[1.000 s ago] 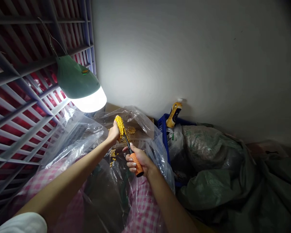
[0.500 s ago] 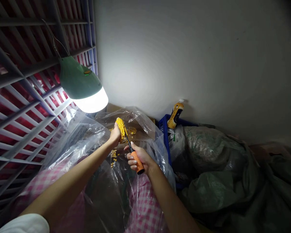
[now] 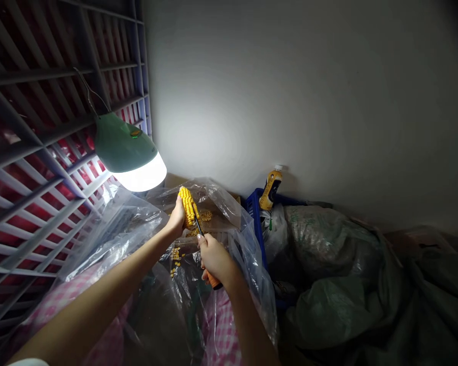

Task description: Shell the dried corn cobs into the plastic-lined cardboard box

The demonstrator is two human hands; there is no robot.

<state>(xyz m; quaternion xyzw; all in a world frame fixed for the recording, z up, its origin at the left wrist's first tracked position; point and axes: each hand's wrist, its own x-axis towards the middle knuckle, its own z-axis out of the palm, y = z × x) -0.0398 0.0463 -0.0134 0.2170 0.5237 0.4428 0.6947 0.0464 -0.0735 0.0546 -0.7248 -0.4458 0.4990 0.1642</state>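
My left hand (image 3: 176,217) is wrapped round an ear of corn (image 3: 188,204), which it holds tilted above a clear plastic sheet (image 3: 137,216). In my right hand (image 3: 215,255) is a screwdriver (image 3: 213,281) with an orange handle and a dark shaft. The shaft's far end meets the lower right side of the corn, where the rows of kernels look broken. Loose corn kernels (image 3: 176,256) lie on the plastic below, and more kernels (image 3: 206,216) lie behind the ear.
A lit green lamp (image 3: 125,145) hangs from a slatted plastic rack (image 3: 70,175) at the left. To the right, a yellow bottle (image 3: 270,189) stands by a blue basket (image 3: 256,203). Beyond are a stuffed sack (image 3: 328,236) and dark green cloth (image 3: 339,300). A pale wall rises behind.
My right hand has turned over the screwdriver, so its back now faces up and covers more of the handle. The corn stays in my left hand. The view has tipped slightly upward.
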